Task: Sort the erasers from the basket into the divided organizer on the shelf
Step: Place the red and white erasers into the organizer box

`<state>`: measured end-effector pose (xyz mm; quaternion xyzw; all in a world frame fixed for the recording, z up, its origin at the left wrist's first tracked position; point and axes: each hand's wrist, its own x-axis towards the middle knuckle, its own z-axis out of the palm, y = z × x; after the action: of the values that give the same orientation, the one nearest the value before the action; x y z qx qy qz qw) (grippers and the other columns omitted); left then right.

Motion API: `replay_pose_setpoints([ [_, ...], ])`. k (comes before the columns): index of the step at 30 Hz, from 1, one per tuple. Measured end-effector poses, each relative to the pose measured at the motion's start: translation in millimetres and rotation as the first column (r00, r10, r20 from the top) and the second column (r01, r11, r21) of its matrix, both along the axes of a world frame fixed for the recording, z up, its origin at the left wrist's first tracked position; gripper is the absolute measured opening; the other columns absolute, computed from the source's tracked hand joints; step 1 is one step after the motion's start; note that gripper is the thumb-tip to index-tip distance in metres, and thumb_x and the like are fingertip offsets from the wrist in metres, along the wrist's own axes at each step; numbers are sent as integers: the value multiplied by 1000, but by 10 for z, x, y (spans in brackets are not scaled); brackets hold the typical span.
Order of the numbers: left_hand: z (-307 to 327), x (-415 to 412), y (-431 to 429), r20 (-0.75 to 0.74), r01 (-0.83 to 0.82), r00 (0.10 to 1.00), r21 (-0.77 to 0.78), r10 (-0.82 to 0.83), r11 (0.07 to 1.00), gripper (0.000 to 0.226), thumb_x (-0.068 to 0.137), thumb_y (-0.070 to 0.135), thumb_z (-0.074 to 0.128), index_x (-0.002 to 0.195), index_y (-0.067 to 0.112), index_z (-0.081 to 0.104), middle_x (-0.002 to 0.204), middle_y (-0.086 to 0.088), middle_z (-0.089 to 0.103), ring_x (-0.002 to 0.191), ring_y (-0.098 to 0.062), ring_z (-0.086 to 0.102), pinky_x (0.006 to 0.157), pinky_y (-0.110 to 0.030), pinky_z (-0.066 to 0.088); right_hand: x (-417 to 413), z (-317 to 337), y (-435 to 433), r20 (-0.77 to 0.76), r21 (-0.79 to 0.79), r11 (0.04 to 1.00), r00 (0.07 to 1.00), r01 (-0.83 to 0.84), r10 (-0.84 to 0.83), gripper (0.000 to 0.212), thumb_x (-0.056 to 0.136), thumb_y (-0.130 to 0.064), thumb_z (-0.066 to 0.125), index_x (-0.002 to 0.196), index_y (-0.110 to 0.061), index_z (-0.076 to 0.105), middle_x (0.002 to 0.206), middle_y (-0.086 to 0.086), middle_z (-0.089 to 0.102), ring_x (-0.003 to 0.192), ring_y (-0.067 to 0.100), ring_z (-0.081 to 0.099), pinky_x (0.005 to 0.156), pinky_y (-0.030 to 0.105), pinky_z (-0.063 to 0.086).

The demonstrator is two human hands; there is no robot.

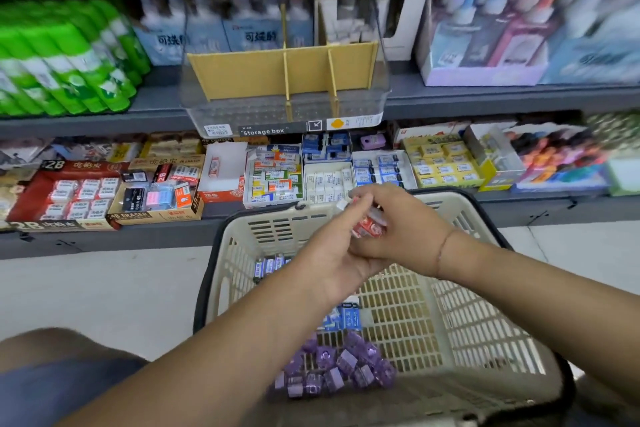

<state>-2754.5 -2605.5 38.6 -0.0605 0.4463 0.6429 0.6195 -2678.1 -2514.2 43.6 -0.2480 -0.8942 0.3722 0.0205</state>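
A beige plastic basket (485,322) stands on the floor in front of me. Inside lie several purple erasers (337,369), blue erasers (346,317) and more blue ones (268,265) near the far wall. Both hands meet above the basket. My right hand (398,222) grips red-and-white erasers (367,225). My left hand (332,253) lies under and against it, fingers touching the same erasers. The clear divided organizer (287,107) with yellow cardboard dividers sits on the upper shelf, its compartments showing nothing inside.
Green packs (65,59) sit left of the organizer, boxed correction items (519,31) to its right. The lower shelf (242,180) holds many open eraser boxes. A light floor lies left of the basket. My knee (62,385) is at the bottom left.
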Motion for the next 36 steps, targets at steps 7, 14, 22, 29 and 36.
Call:
replay_pose_setpoints([
  [7, 377, -136, 9, -19, 7, 1000, 71, -5, 997, 32, 92, 22, 58, 116, 2, 62, 99, -17, 70, 78, -26, 69, 58, -27, 58, 225, 436, 157, -188, -11, 1000, 982, 18, -19, 60, 68, -23, 84, 117, -38, 53, 106, -16, 53, 95, -4, 53, 79, 7, 40],
  [14, 634, -279, 30, -66, 15, 998, 102, -9, 995, 40, 88, 27, 63, 120, 3, 60, 104, -19, 70, 79, -25, 70, 65, -34, 60, 131, 591, 168, -381, 87, 996, 925, 27, 9, 45, 70, -16, 82, 106, -33, 64, 91, -15, 57, 82, -3, 52, 72, 9, 40],
  [22, 687, -358, 92, -45, 1, 999, 178, 7, 984, 45, 70, 26, 72, 108, 2, 65, 99, -17, 70, 89, -27, 69, 61, -32, 60, 90, 609, 264, -545, -386, 922, 799, 31, -255, 25, 71, -15, 73, 96, -19, 72, 87, 1, 74, 77, 13, 66, 70, 29, 56],
  [29, 824, -487, 169, -29, -10, 999, 204, 17, 979, 29, 65, 9, 71, 91, -2, 66, 89, -20, 71, 78, -30, 70, 54, -29, 59, -53, 965, 625, -618, -517, 848, 635, 116, -464, 12, 81, -21, 65, 91, -16, 70, 75, 1, 72, 63, 8, 63, 57, 15, 49],
  [36, 842, -780, 203, -103, -149, 980, 186, 170, 971, 7, 87, 4, 62, 91, -2, 60, 87, -18, 72, 71, -26, 70, 48, -25, 56, -822, 1373, 1415, -600, -19, 924, 735, 381, -315, 9, 88, -7, 61, 94, -5, 68, 69, -1, 60, 53, 2, 58, 62, 18, 53],
])
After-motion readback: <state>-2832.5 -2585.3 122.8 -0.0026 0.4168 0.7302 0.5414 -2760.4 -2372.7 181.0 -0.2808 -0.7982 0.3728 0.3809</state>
